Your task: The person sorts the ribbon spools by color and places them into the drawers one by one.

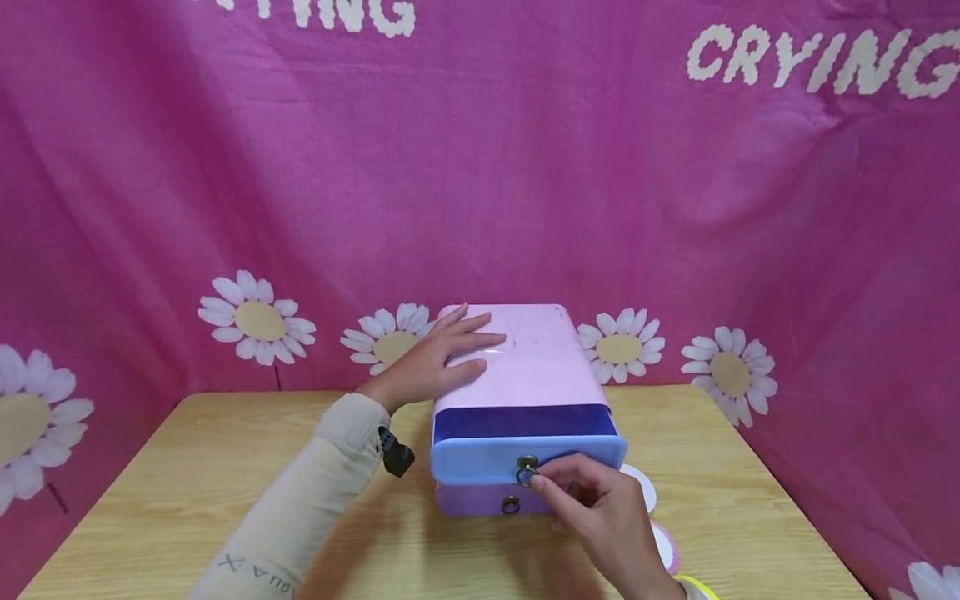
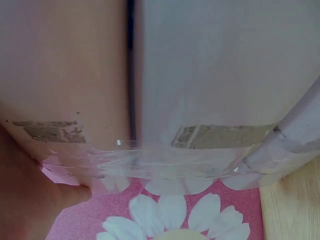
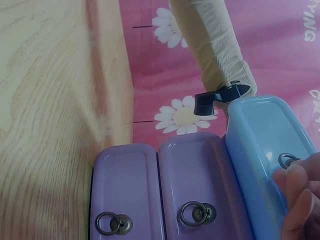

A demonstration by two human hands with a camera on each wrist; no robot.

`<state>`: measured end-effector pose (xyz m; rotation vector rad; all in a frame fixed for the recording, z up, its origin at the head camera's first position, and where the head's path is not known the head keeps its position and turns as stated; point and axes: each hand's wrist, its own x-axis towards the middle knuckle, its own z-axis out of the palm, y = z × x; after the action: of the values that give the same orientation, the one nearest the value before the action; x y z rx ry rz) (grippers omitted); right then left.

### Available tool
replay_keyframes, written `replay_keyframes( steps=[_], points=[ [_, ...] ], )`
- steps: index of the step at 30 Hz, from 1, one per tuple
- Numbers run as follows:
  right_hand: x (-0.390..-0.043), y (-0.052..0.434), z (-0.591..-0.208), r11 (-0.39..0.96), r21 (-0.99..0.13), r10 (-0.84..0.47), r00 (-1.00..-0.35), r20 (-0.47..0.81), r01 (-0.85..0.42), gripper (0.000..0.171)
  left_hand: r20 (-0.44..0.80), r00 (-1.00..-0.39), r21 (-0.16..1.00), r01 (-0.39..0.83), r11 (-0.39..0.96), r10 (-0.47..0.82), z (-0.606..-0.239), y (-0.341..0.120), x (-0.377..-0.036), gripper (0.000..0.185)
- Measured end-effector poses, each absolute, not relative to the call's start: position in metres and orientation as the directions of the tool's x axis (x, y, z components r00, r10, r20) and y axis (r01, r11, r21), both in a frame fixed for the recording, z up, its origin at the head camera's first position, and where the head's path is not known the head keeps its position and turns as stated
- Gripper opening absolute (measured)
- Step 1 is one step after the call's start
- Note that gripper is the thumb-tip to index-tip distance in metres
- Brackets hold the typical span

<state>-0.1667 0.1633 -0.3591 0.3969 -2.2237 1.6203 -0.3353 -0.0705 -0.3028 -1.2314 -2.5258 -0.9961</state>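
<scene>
While the left hand (image 1: 438,358) lies flat with spread fingers on the pink drawer chest (image 1: 536,354) on the desk (image 1: 187,483), the right hand (image 1: 600,508) pinches the blue top drawer's (image 1: 480,457) ring pull (image 1: 526,475), which could slip free or drag the chest forward.

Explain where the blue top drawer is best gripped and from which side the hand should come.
Grip the blue drawer by the small brass ring pull at the middle of its front, coming from the front. The smooth front panel offers no other hold. The right hand pinches that ring, while the left hand presses flat on the pink top.
</scene>
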Motion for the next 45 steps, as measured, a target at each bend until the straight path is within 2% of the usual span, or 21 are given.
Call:
replay_keyframes(
  steps=[10, 18, 25, 34, 45],
  points=[
    [-0.153, 0.165, -0.358, 0.308, -0.883, 0.005, -0.928, 0.373, -0.354, 0.008, 0.390, -0.660, 0.513, 0.735, 0.443, 0.642, -0.307, -0.069, -0.333, 0.046],
    [-0.152, 0.166, -0.364, 0.272, -0.835, -0.046, -0.873, 0.485, -0.478, 0.007, 0.432, -0.641, 0.511, 0.753, 0.414, 0.634, -0.308, -0.070, -0.336, 0.045],
    [-0.144, 0.168, -0.365, 0.287, -0.840, -0.053, -0.883, 0.466, -0.461, 0.007, 0.449, -0.635, 0.505, 0.761, 0.408, 0.629, -0.313, -0.069, -0.336, 0.045],
    [-0.143, 0.168, -0.366, 0.288, -0.797, -0.093, -0.844, 0.529, -0.531, 0.008, 0.489, -0.633, 0.495, 0.768, 0.407, 0.600, -0.306, -0.069, -0.339, 0.044],
    [-0.130, 0.168, -0.368, 0.335, -0.826, -0.045, -0.883, 0.467, -0.454, 0.009, 0.509, -0.610, 0.489, 0.786, 0.379, 0.608, -0.311, -0.067, -0.340, 0.043]
  ],
)
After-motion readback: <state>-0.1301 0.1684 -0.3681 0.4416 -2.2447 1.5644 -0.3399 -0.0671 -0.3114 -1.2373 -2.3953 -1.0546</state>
